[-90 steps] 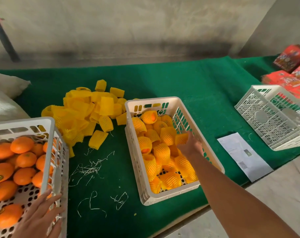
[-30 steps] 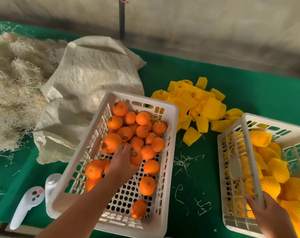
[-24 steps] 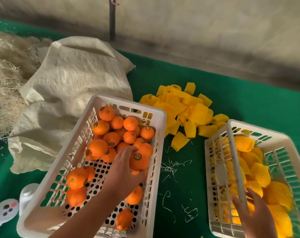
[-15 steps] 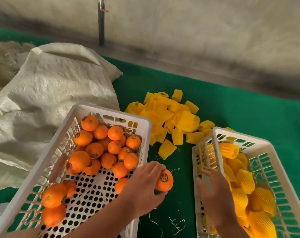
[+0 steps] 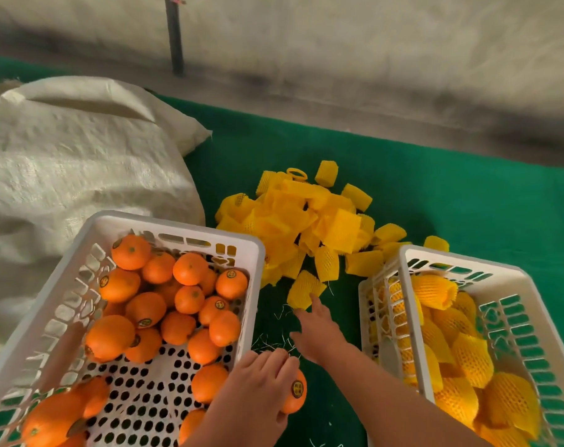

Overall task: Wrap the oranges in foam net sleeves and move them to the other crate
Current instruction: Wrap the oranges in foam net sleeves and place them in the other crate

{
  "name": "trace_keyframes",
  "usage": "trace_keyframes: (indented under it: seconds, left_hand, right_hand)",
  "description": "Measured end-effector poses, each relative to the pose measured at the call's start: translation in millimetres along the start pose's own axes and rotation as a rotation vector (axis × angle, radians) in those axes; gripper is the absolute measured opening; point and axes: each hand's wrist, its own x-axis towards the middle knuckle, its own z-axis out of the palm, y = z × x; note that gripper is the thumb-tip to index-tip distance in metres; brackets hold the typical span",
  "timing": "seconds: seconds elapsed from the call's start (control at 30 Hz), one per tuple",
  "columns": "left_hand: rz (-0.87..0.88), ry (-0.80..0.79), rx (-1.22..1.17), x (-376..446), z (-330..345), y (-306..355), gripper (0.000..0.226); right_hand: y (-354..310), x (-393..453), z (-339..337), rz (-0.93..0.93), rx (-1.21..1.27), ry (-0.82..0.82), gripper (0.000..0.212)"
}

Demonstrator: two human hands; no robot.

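Observation:
My left hand [image 5: 261, 388] grips a stickered orange [image 5: 295, 393] just outside the right rim of the left white crate [image 5: 80, 240], which holds several bare oranges [image 5: 145, 309]. My right hand [image 5: 316, 330] stretches forward over the green cloth, fingers straight, its fingertips touching the nearest yellow foam net sleeve [image 5: 303, 288]. Behind that sleeve lies a heap of foam net sleeves [image 5: 309, 221]. The right white crate [image 5: 467, 259] holds several oranges wrapped in yellow sleeves [image 5: 458, 350].
A large pale woven sack [image 5: 80, 162] lies left and behind the orange crate. Green cloth [image 5: 451, 201] covers the table, with thin straw strands between the crates. A concrete wall and a dark pole [image 5: 174, 33] stand behind the table.
My left hand picked an orange out of the left crate and carried it over the rim. My right hand left the right crate and reached forward to the nearest sleeve.

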Motion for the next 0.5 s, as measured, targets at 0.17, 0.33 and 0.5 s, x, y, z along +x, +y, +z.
trace_keyframes:
  seconds: [0.17,0.33,0.5]
  left_hand:
    - [0.048,-0.026,-0.027,6.8,2.4,-4.0,0.079]
    - [0.059,0.003,-0.016,9.1,-2.2,-4.9,0.071]
    - [0.039,0.018,-0.047,5.7,3.5,-1.8,0.075]
  right_hand:
    - [-1.0,34.5,9.1,0.023,0.031,-0.04,0.079]
    - [5.0,13.2,6.5,0.011,0.318,0.176,0.062]
    - [17.2,-61.3,1.8,0.021,0.573,0.516,0.033]
